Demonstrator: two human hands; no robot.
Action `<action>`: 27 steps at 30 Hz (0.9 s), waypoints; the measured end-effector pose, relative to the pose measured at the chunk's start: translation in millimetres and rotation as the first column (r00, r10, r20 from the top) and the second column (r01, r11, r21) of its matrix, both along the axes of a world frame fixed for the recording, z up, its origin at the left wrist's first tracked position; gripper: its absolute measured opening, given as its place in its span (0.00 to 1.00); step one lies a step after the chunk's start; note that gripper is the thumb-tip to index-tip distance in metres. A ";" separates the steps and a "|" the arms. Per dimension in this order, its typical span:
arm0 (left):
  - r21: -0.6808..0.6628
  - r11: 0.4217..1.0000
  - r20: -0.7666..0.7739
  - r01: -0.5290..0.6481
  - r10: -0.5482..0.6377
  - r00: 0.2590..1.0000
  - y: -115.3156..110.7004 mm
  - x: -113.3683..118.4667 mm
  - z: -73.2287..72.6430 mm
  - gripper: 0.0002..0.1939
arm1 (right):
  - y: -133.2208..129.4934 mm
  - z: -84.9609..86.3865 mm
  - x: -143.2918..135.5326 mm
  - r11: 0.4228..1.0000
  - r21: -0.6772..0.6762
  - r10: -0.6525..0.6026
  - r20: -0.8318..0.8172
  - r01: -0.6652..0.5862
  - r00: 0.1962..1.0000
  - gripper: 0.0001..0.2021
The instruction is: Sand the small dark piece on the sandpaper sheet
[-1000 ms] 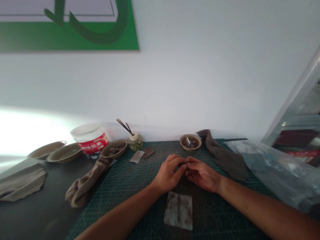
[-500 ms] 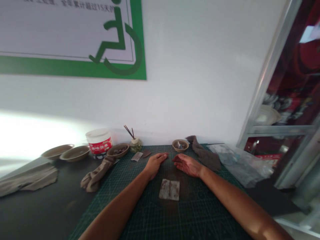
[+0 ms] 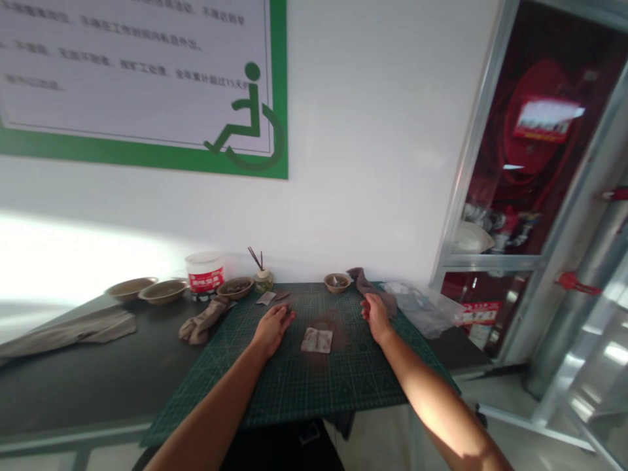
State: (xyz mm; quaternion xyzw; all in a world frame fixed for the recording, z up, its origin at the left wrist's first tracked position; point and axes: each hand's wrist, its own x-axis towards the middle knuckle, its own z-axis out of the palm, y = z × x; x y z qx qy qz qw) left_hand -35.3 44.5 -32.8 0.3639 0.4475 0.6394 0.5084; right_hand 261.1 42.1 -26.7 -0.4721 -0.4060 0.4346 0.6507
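My left hand (image 3: 273,328) hovers by the left side of a small stained grey-white square (image 3: 316,341), perhaps cloth or sandpaper, that lies flat on the green cutting mat (image 3: 314,386). Its fingers are loosely bent and apart, with nothing seen in them. On the other side, my right hand (image 3: 377,316) is near a dark grey cloth (image 3: 362,281), its fingers slightly curled and no object visible in them. Neither hand touches the square. Beyond the hands stands a small brown bowl (image 3: 337,284) with light pieces in it. A pale scrap (image 3: 265,299) and a brown scrap (image 3: 281,296) lie at the back left of the mat.
To the left are brown bowls (image 3: 164,294), a white tub with a red label (image 3: 205,277), a bowl of dark pieces (image 3: 235,288), a glass jar with sticks (image 3: 263,280) and crumpled cloths (image 3: 203,322). A clear plastic bag (image 3: 426,311) lies right, beside a glass-doored cabinet (image 3: 449,209).
My hands have moved apart, from close together at the far part of the mat to either side of the square. The view has shifted right and shows the mat's front edge.
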 end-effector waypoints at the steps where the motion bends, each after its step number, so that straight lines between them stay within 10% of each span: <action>1: -0.003 1.000 -0.008 0.012 -0.012 1.000 -7.1 -0.3 0.0 0.17 | -8.0 -1.3 3.5 0.999 0.010 -0.032 0.036 0.031 0.999 0.17; 10: 0.046 0.997 -0.343 0.062 -0.043 0.938 -54.9 0.8 0.3 0.17 | -101.6 -20.6 64.2 0.983 0.138 -0.174 0.514 0.119 0.840 0.15; 20: 0.194 0.978 -0.854 0.073 0.132 0.503 -81.4 1.8 4.4 0.17 | -105.1 -20.0 39.7 0.991 0.130 -0.115 0.911 -0.011 0.396 0.14; 27: 0.190 0.969 -0.948 0.156 0.140 0.285 -96.1 10.5 -6.1 0.17 | -101.5 -18.3 47.6 0.996 0.081 -0.091 0.964 0.047 0.251 0.15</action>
